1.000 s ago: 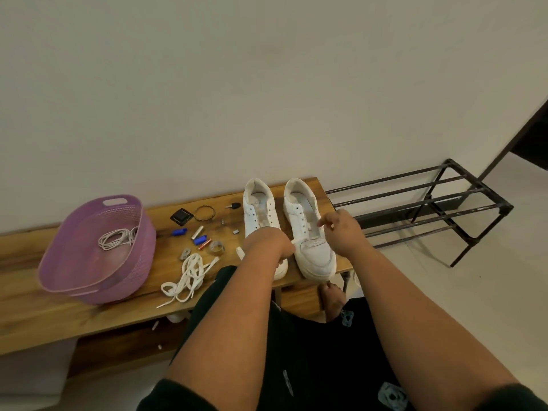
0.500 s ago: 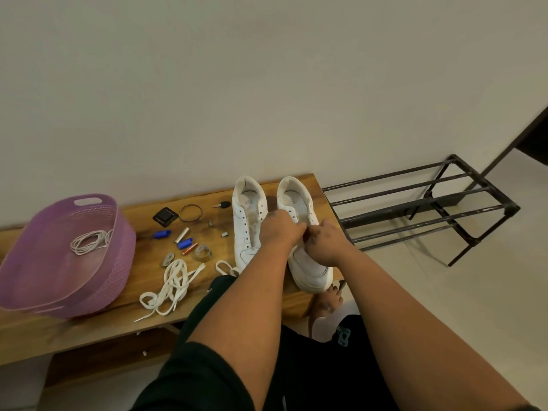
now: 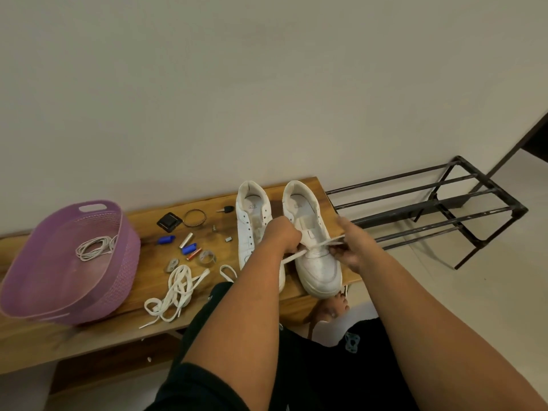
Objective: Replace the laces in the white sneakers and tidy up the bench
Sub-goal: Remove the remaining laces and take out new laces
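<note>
Head view: two white leather sneakers (image 3: 314, 232) stand side by side at the right end of the brown wooden bench (image 3: 142, 295), toes at its front edge. Left hand (image 3: 280, 235) and right hand (image 3: 351, 247) each pinch one end of a flat white lace (image 3: 321, 243) drawn across the right sneaker. One loose white lace bundle (image 3: 175, 289) lies mid-bench. One purple plastic basket (image 3: 118, 262) occupies the left end.
</note>
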